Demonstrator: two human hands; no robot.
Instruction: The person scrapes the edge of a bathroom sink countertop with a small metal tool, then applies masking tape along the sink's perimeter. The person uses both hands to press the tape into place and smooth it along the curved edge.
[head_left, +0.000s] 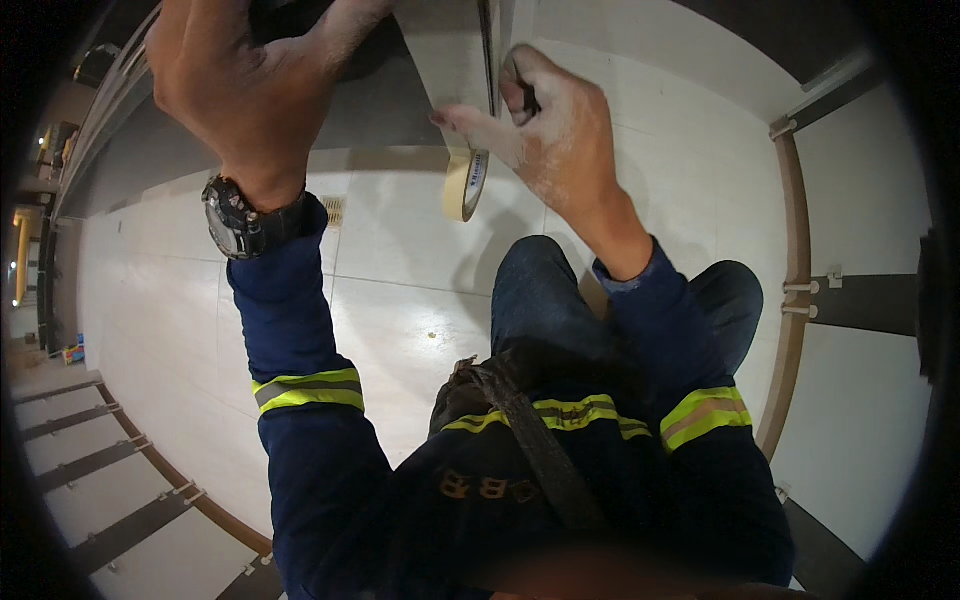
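Chalky dust covers my left hand (250, 95), which is at the upper left against a dark grey panel (365, 110). Its thumb is stretched away from the fingers, whose tips are cut off by the picture's top edge. My right hand (565, 130), also dusty, is beside the panel's right edge. Its fingers are loosely curled and apart from the thumb, which points left to the panel's lower corner. Just below that thumb hangs a roll of pale yellow masking tape (462, 187), touching or very near the panel. Whatever holds the roll up is hidden.
My bent knee (540, 290) is above light floor tiles (400, 300) with a small drain grate (335, 210). White and dark panelled fronts (860, 380) curve along the right, with similar ones (75, 440) at lower left. A black strap (530, 440) crosses my jacket.
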